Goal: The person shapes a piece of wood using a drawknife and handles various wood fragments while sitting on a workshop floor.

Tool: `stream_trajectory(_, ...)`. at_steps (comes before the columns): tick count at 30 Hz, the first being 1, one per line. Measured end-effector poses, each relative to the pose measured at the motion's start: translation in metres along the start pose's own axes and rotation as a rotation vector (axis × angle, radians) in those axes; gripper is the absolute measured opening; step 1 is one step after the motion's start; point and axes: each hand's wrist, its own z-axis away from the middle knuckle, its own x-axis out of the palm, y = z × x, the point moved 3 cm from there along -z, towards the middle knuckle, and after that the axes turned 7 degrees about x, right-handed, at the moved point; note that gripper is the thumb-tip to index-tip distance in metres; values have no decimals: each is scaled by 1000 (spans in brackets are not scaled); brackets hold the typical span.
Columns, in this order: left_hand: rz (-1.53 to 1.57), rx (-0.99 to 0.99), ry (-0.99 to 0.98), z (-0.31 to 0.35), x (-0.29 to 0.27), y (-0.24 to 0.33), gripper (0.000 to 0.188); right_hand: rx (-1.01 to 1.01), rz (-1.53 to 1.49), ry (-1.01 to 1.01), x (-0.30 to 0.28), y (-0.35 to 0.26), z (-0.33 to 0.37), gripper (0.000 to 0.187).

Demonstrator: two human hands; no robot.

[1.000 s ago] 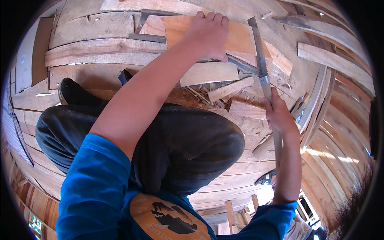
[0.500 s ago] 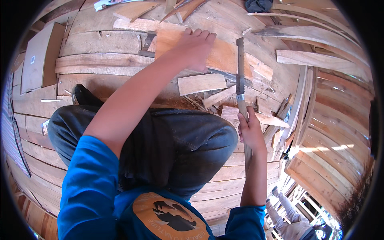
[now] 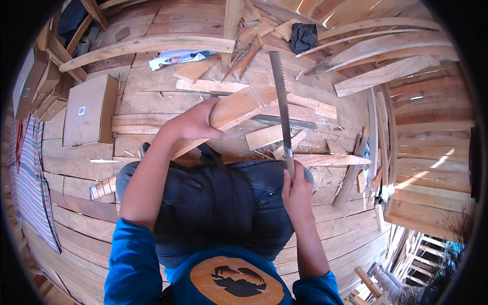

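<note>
My left hand is closed round a light-brown wooden board, its thumb along the near edge and its other fingers mostly hidden. The board slants from my lap up to the right, and a thin line crosses it near its far end. My right hand grips the handle of a handsaw in front of my right knee. The long toothed blade points away from me, teeth to the right, just past the board's far end. Whether blade and board touch, I cannot tell.
Wood offcuts and splinters lie on the plank floor beyond my knees. Long boards lean at the far right. A cardboard box stands at the left, near a striped cloth. A black plastic bag lies at the back.
The board has come up off the offcuts and now slants, with my left hand shifted from its top to its near edge. The saw has moved left and tilted. My view has shifted too.
</note>
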Motion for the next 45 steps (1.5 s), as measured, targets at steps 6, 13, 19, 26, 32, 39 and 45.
stream_trajectory(6, 311, 83, 24, 10, -12, -14, 95, 293, -295, -81, -1, 51, 29, 20)
stream_trajectory(13, 617, 221, -7, 19, -10, 15, 77, 533, -671, -202, 13, 59, 19, 18)
stream_trajectory(19, 755, 348, -33, 22, -13, 16, 80, 594, -626, -316, 9, 54, 10, 15)
stream_trajectory(26, 1159, 411, -30, 29, -7, 34, 90, 629, -647, -318, 9, 57, 9, 12)
stream_trajectory(32, 1280, 400, -102, 33, -4, 48, 114, 598, -667, -342, 13, 64, 8, 12)
stream_trajectory(39, 1183, 482, -127, 32, -3, 47, 102, 618, -676, -335, 12, 60, 8, 12)
stream_trajectory(45, 1157, 522, -147, 29, -2, 49, 102, 629, -669, -355, 13, 67, 8, 13)
